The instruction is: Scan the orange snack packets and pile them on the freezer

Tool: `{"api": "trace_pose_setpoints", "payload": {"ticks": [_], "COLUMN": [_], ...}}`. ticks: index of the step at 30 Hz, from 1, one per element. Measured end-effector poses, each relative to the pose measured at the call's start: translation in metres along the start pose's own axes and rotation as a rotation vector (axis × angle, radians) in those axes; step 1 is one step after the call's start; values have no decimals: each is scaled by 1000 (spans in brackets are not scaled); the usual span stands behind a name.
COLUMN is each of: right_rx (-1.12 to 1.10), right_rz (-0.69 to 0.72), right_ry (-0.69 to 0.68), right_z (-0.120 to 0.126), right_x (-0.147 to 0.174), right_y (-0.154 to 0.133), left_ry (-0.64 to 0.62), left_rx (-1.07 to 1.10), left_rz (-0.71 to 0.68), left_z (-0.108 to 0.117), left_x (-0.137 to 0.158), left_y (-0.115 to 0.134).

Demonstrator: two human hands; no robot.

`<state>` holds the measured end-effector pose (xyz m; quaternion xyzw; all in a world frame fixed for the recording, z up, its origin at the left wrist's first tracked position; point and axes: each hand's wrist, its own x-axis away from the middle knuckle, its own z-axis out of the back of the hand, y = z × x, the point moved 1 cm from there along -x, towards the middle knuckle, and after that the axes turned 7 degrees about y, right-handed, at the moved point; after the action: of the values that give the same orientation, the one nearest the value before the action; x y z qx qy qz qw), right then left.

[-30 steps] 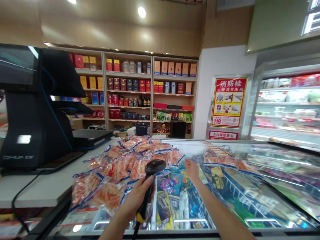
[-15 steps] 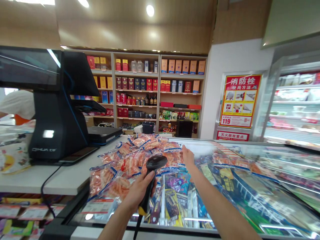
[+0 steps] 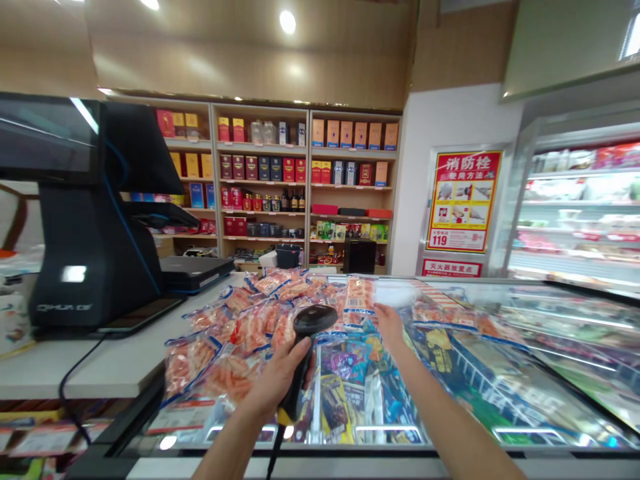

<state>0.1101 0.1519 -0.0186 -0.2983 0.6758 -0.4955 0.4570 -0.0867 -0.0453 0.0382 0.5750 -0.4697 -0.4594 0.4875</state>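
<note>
My left hand (image 3: pixel 284 375) is wrapped round the handle of a black and yellow barcode scanner (image 3: pixel 314 321), its head up and its cable hanging down. My right hand (image 3: pixel 391 327) pinches the edge of a clear bag of orange-pink snacks (image 3: pixel 359 297) with a blue band. That bag stands tilted up, its printed side towards me, just beyond the scanner head. Similar snack bags (image 3: pixel 253 327) lie heaped to the left on the glass top of a freezer (image 3: pixel 240 437). My right fingertips are partly hidden by the bag.
A black checkout terminal (image 3: pixel 95 253) stands on the white counter (image 3: pixel 110 367) at left. More snack bags (image 3: pixel 450 317) lie on the glass at right, over coloured packs inside the freezer. Behind are shelves of boxes (image 3: pixel 270 167) and a red fire-hydrant sign (image 3: pixel 463 200).
My right hand has raised a snack bag from the heap and turned it upright. The left hand keeps the scanner in nearly the same place. The view has shifted slightly right.
</note>
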Motion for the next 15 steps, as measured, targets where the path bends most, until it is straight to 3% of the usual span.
{"api": "trace_pose_setpoints", "payload": {"ticks": [3, 6, 15], "right_rx": [-69, -59, 94], "right_rz": [-64, -38, 35], "right_ry": [36, 63, 117], "right_z": [27, 45, 64], "right_x": [-6, -9, -13], "right_y": [7, 14, 27], "left_ry": [-63, -120, -223], "left_rx": [-4, -15, 20], "left_rz": [4, 6, 39], "left_z": [-10, -21, -48], "left_x": [2, 2, -4], "left_y": [3, 3, -8]}}
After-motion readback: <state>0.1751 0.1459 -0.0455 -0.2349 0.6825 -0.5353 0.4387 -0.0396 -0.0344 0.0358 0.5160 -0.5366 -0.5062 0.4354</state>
